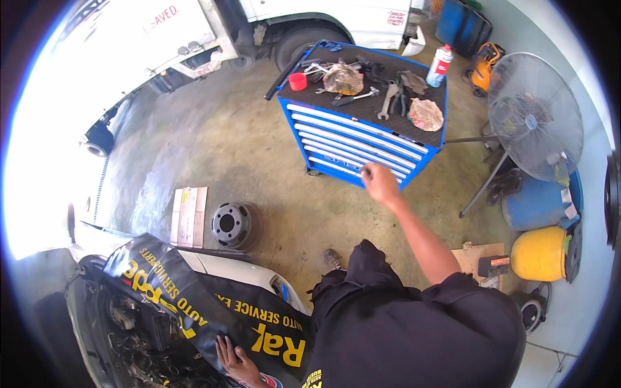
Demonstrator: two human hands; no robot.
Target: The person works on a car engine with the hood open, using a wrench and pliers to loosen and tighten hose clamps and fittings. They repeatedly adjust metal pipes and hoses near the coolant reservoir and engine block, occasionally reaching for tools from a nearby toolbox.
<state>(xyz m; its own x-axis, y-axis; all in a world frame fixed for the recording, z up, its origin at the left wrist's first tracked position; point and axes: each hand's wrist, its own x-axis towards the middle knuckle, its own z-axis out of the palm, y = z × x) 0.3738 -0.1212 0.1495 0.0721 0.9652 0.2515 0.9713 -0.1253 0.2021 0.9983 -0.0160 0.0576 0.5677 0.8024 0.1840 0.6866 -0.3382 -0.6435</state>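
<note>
My left hand (233,355) lies with fingers spread on a black padded fender cover (220,310) with yellow lettering, draped over a vehicle beside an exposed engine bay (149,349). My right hand (378,181) is raised in front of the lower drawers of a blue tool cart (356,145), its fingers curled together; what they hold, if anything, is hidden. On the cart's top are wrenches (388,100), pliers, crumpled stained rags (425,114), a red round container (297,81) and a spray can (438,68).
A white truck (349,19) stands behind the cart. A standing fan (530,110), orange machine (482,68), blue drum (530,207) and yellow container (537,252) line the right wall. A wheel rim (239,226) and flattened cardboard (187,213) lie on the concrete floor (252,149).
</note>
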